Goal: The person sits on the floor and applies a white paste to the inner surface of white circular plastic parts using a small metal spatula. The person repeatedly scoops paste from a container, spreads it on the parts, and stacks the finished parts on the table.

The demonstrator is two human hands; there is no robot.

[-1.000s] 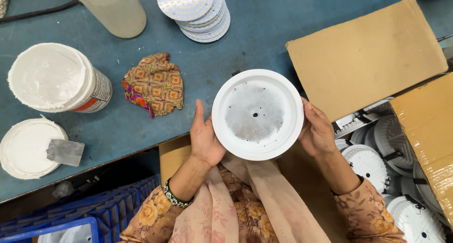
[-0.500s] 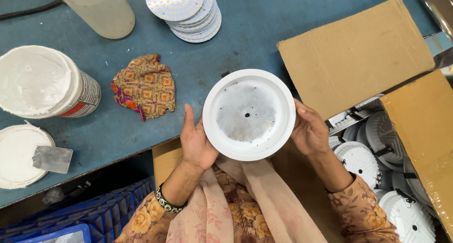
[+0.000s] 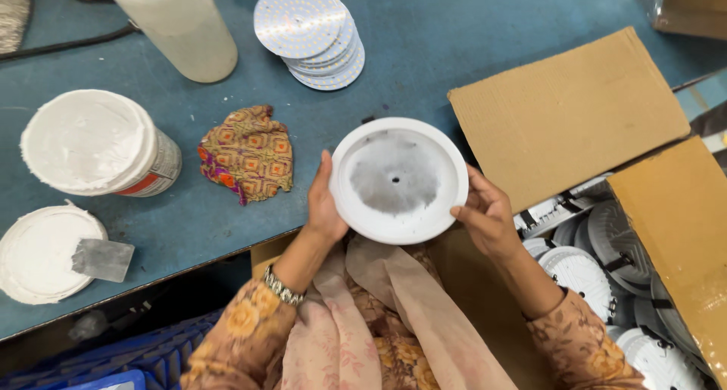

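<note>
tall cylinder (image 3: 178,26) cut by top edge; housings in box (image 3: 666,284) half hidden (flaps, edge).

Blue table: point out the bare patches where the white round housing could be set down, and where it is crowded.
Bare blue table shows between the stack of discs and the cardboard flap. A smaller patch lies below the patterned cloth, near the left hand. Crowded: the left side, with paste tub and lid. The open box by the right hand is full.

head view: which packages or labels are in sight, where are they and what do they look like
Open brown cardboard box: right, flaps spread, white round housings inside.
White plastic tub: left on the blue table, round, red-and-grey label band.
Brown carton corner: top right.
No screens or signs.
</note>
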